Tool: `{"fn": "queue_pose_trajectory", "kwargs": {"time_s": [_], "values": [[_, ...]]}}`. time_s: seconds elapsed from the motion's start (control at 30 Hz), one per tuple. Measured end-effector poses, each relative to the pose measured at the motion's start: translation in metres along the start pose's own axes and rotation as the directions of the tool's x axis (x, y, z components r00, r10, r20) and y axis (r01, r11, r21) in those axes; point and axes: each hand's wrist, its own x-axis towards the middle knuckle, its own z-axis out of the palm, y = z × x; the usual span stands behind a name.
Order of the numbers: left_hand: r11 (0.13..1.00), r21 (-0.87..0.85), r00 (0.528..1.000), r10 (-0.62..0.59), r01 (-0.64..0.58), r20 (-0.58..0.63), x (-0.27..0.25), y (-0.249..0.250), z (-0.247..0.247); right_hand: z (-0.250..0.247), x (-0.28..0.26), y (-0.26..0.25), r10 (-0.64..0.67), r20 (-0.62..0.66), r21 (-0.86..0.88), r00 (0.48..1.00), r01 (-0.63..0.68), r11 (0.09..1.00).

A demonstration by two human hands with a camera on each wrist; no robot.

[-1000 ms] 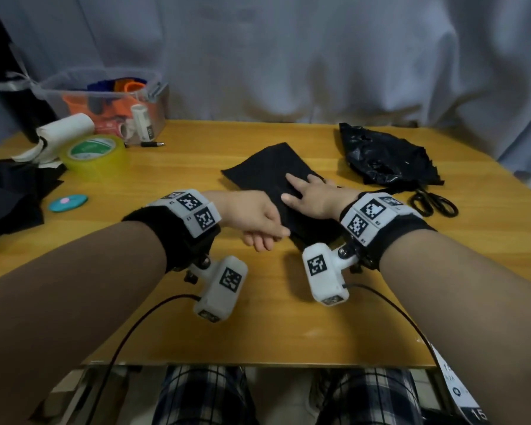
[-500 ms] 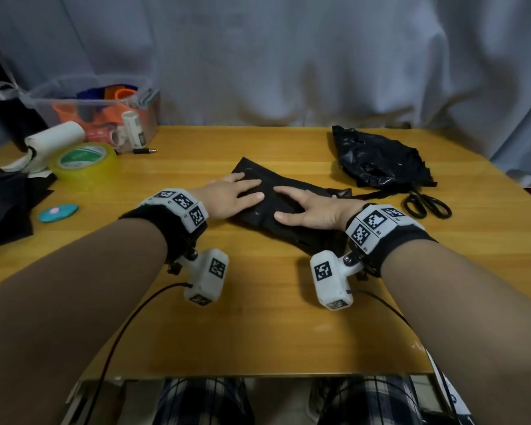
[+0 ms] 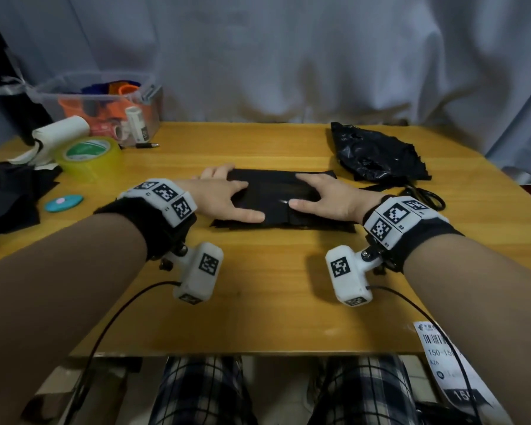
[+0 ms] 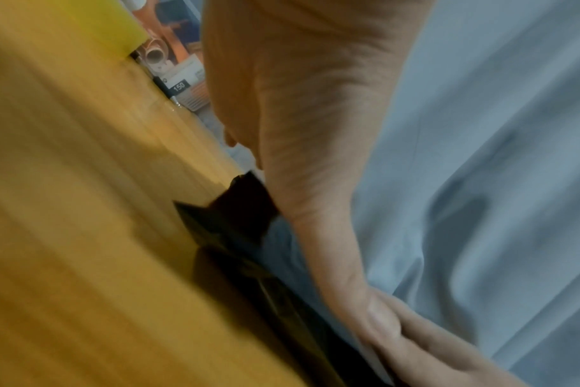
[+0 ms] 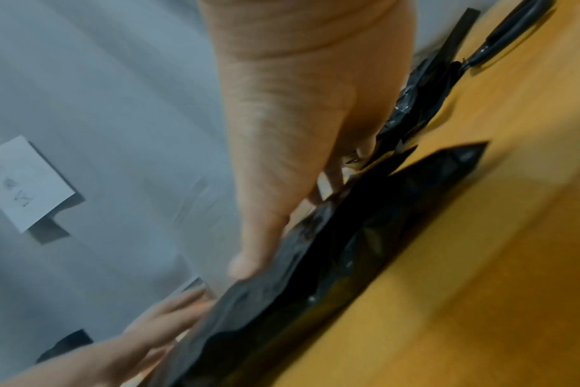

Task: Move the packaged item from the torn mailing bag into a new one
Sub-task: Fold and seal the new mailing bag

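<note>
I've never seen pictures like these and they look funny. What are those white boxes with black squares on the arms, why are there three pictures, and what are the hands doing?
No robot here: these are a person's two bare hands. The white boxes are small cameras strapped to the wrists. The big picture comes from a camera worn on the head; the two blurry ones look along each hand.

The left hand and right hand lie flat, fingers straight, pressing a black mailing bag onto the wooden table. Neither hand grips anything.

Farther right lie a crumpled black bag and scissors. On the left sit a yellow tape roll, a small blue disc and a clear box of supplies.
</note>
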Motion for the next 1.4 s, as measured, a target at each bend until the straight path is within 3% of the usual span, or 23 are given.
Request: {"fn": "queue_pose_trajectory", "kwargs": {"time_s": [0.07, 0.17, 0.27, 0.33, 0.43, 0.5, 0.6, 0.7, 0.83, 1.0, 1.1, 1.17, 1.23, 1.33, 1.4], "values": [[0.995, 0.015, 0.996, 0.094, -0.094, -0.012, -0.003, -0.003, 0.002, 0.003, -0.008, -0.005, -0.078, 0.05, 0.072, 0.996, 0.074, 0.995], [0.978, -0.038, 0.979, 0.205, -0.205, -0.011, -0.004, -0.002, 0.01, 0.013, -0.009, -0.005, -0.069, 0.068, -0.053, 0.995, 0.073, 0.996], [0.963, -0.072, 0.954, 0.244, -0.259, -0.175, -0.001, 0.0, 0.016, 0.018, -0.004, 0.0, -0.043, -0.003, -0.114, 0.999, 0.043, 0.993], [0.96, -0.061, 0.942, 0.254, -0.273, -0.219, -0.002, 0.003, 0.02, 0.017, -0.003, 0.001, -0.023, -0.035, -0.151, 0.999, 0.017, 0.988], [0.963, -0.024, 0.954, 0.261, -0.267, -0.144, -0.002, 0.008, 0.024, 0.016, -0.003, 0.0, -0.002, -0.061, -0.205, 0.998, -0.01, 0.979], [0.965, 0.015, 0.959, 0.261, -0.261, -0.114, 0.0, 0.01, 0.024, 0.015, -0.003, -0.002, -0.002, -0.025, -0.246, 1.0, -0.004, 0.969], [0.961, 0.053, 0.947, 0.276, -0.271, -0.166, 0.004, 0.013, 0.019, 0.017, 0.001, -0.004, -0.009, 0.009, -0.222, 1.0, 0.011, 0.975], [0.945, 0.068, 0.904, 0.326, -0.32, -0.276, -0.002, 0.014, 0.014, 0.021, 0.005, -0.002, -0.02, -0.035, -0.198, 0.999, 0.013, 0.98], [0.894, 0.007, 0.801, 0.405, -0.448, -0.44, -0.013, 0.01, 0.009, 0.016, -0.001, -0.001, -0.001, -0.026, -0.283, 1.0, -0.007, 0.959], [0.928, -0.038, 0.892, 0.345, -0.371, -0.291, -0.019, -0.005, 0.004, 0.0, -0.019, 0.002, -0.156, -0.066, -0.187, 0.986, 0.141, 0.972], [0.928, -0.128, 0.902, 0.297, -0.35, -0.312, -0.025, -0.015, -0.004, -0.015, -0.031, 0.004, -0.248, -0.098, -0.155, 0.964, 0.232, 0.96], [0.887, -0.276, 0.865, 0.22, -0.369, -0.45, -0.029, -0.019, -0.01, -0.027, -0.037, 0.005, -0.253, -0.179, -0.046, 0.951, 0.249, 0.967], [0.772, -0.48, 0.816, 0.086, -0.417, -0.571, -0.029, -0.023, -0.013, -0.036, -0.04, 0.009, -0.197, -0.287, 0.212, 0.937, 0.263, 0.941], [0.485, -0.715, 0.814, -0.012, -0.503, -0.58, -0.028, -0.021, -0.01, -0.041, -0.041, 0.018, -0.109, -0.354, 0.533, 0.929, 0.297, 0.792], [0.404, -0.775, 0.834, -0.049, -0.486, -0.549, -0.025, -0.011, -0.003, -0.035, -0.037, 0.024, -0.05, -0.386, 0.637, 0.921, 0.305, 0.708]]}}
